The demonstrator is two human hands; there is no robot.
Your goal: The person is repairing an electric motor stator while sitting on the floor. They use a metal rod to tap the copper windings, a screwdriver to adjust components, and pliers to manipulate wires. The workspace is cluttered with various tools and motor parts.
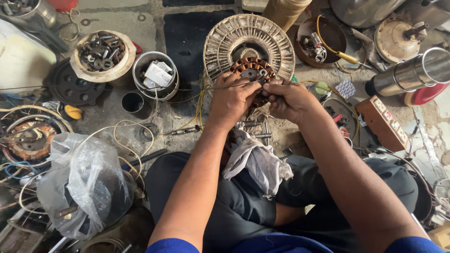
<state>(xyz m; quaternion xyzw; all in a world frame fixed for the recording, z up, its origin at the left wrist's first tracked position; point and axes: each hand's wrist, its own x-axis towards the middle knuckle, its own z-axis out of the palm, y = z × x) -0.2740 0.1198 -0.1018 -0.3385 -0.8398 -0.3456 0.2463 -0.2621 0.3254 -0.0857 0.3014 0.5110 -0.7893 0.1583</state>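
Note:
A copper-wound motor stator (253,70) sits just past my hands, in front of a round finned rotor ring (248,44) leaning behind it. My left hand (232,100) grips the stator's near left side, fingers curled over its windings, with a thin wire running off to the left. My right hand (286,98) is closed on the stator's near right edge, fingertips pinching at the windings. A crumpled grey cloth (258,159) lies in my lap below both hands. Several bolts (255,129) lie on the floor under my wrists.
A tub of bearings (101,51) and a tin with small boxes (157,75) stand at the left. A plastic bag (84,182) and another stator (30,140) lie nearer left. A steel flask (412,72), a wooden switch box (384,122) and a brown bowl (323,40) are at the right.

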